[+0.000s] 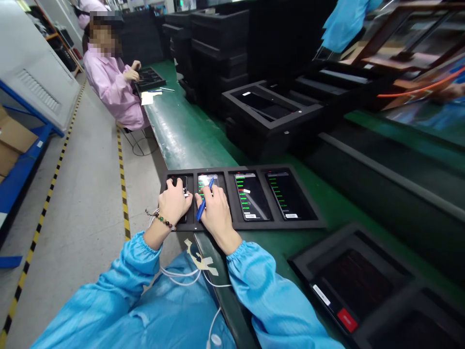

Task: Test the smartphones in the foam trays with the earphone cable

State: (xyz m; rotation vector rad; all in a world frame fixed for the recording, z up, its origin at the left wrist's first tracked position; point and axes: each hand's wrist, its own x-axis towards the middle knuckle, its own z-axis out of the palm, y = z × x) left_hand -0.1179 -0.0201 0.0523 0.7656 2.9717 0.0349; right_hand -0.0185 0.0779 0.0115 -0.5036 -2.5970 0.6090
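Observation:
A black foam tray (240, 225) lies in front of me with a phone in each of its compartments. My left hand (172, 203) is over the leftmost phone (184, 183), its fingers bent at the phone's upper part and the thumb by its right edge. Much of that phone is hidden under the hand. My right hand (217, 213) grips a blue pen (200, 208) above the second phone (203, 179), whose lit screen shows green text. To the right, the third phone (250, 198) and the fourth phone (285, 196) also show green lines and bear white labels.
The tray sits on a green table (181, 131) along its left edge. Another black tray (363, 271) with a phone is at the lower right. Stacked black trays (218, 43) stand behind. A person in pink (112, 87) sits at the far end. White cables (181, 275) hang near my lap.

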